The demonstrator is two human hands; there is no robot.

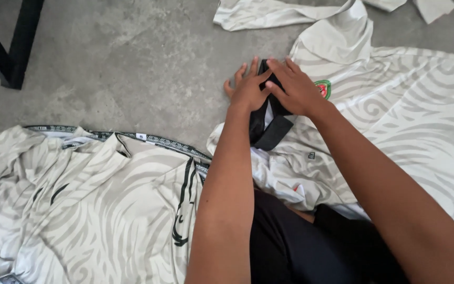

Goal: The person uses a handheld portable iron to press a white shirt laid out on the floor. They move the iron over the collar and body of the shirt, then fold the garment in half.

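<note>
A pale grey and white patterned jersey (405,110) lies spread on the concrete floor at the right, with a round green and red badge (323,88) on its chest. Its black collar (271,129) sits at the middle of the view. My left hand (247,89) presses flat on the collar's left side, fingers spread. My right hand (292,89) lies over the collar's top, fingers overlapping the left hand's. Both hands press down on the cloth; neither lifts it.
A second patterned garment (90,205) with a dark printed hem band lies at the lower left. More white cloth (290,13) lies at the top. A black metal furniture leg (11,42) stands at the upper left. My dark-clothed lap (300,247) is below.
</note>
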